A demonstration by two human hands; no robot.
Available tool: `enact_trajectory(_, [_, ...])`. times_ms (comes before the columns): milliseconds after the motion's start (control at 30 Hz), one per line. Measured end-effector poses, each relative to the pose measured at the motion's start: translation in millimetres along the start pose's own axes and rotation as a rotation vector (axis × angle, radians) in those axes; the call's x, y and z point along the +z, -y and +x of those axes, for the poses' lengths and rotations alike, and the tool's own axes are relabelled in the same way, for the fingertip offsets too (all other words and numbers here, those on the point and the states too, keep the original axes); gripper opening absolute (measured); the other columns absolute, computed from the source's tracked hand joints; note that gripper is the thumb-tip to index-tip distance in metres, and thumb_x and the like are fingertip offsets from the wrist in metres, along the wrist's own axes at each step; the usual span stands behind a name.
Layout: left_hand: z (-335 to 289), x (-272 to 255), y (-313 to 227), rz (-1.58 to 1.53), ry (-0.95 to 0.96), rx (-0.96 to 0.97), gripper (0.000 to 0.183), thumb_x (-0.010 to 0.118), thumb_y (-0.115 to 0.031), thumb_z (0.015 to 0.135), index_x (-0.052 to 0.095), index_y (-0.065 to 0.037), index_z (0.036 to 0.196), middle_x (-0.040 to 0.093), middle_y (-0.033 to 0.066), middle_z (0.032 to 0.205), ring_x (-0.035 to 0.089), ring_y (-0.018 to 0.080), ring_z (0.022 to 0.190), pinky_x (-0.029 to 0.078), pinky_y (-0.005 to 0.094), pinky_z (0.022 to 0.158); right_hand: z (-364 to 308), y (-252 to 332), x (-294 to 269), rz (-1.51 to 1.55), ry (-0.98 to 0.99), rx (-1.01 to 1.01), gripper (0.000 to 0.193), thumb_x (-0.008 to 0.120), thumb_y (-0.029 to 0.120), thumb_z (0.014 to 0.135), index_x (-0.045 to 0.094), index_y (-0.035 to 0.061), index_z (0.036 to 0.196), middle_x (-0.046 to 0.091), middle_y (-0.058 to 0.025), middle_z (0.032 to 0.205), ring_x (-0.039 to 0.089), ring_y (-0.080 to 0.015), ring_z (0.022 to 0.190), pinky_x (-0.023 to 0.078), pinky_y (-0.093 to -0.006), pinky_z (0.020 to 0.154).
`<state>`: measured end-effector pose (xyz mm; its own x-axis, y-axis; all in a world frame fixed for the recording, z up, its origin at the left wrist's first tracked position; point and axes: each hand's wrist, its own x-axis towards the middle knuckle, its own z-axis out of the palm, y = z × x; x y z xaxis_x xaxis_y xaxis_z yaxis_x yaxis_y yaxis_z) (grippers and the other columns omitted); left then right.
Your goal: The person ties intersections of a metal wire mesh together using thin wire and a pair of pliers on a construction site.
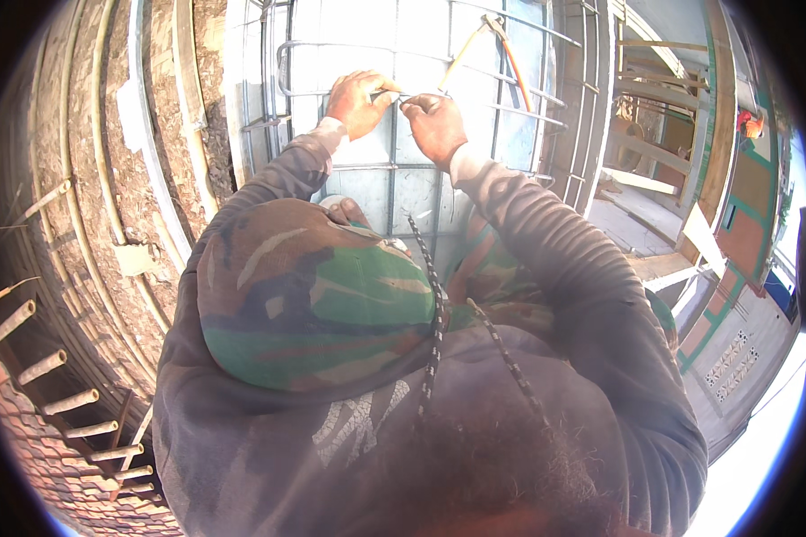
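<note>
My left hand [358, 103] and my right hand [435, 131] meet over a grid of steel bars [392, 167], fingertips pinched close together. Between them shows a short thin piece that looks like tie wire [403, 96]; glare washes out its detail. A bar of the grid runs just beside my fingers. Pincers with orange handles [513, 67] lie on the grid beyond my right hand, their legs spread apart. Under the bars is a pale, brightly lit sheet surface [358, 154]. My bare toes [347, 211] show past my camouflage-covered knee.
Long bars and poles [103, 134] run along the left above rough brown ground. Cut bamboo ends [67, 401] stick out over roof tiles [54, 465] at lower left. Timber framing [649, 148] drops to a lower level on the right. Upright bars [575, 98] edge the grid.
</note>
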<state>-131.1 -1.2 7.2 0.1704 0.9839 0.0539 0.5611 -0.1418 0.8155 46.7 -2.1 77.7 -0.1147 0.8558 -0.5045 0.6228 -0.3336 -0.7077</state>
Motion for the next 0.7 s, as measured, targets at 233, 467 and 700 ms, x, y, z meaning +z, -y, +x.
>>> enact_trajectory(233, [-2,-2,1,-0.020,0.028,-0.007,0.016,0.071,-0.018,0.087,0.075,-0.017,0.103,0.071,0.0009,0.110,0.061,0.0247,0.114,0.039,0.0432,0.104,28,29,-20,-0.478,0.109,-0.344,0.024,0.058,0.026,0.096,0.074,0.0086,0.103,0.072,-0.0208,0.090,0.068,-0.0428,0.088,0.054,-0.0484,0.080])
enact_trajectory(467, [-5,1,-11,0.002,0.055,-0.096,0.019,0.071,-0.018,0.088,0.075,-0.017,0.106,0.072,0.0001,0.110,0.061,0.0236,0.113,0.038,0.0421,0.104,31,38,-18,-0.757,0.042,-0.149,0.026,0.055,0.026,0.097,0.069,0.0050,0.102,0.074,-0.0224,0.094,0.071,-0.0412,0.092,0.055,-0.0505,0.084])
enact_trajectory(700, [-9,2,-12,-0.004,0.010,-0.102,0.018,0.069,-0.019,0.089,0.075,-0.017,0.106,0.073,0.0001,0.109,0.063,0.0234,0.110,0.040,0.0420,0.101,31,8,-12,-1.018,0.146,-0.120,0.023,0.055,0.025,0.097,0.066,0.0050,0.101,0.073,-0.0211,0.089,0.072,-0.0416,0.086,0.057,-0.0490,0.077])
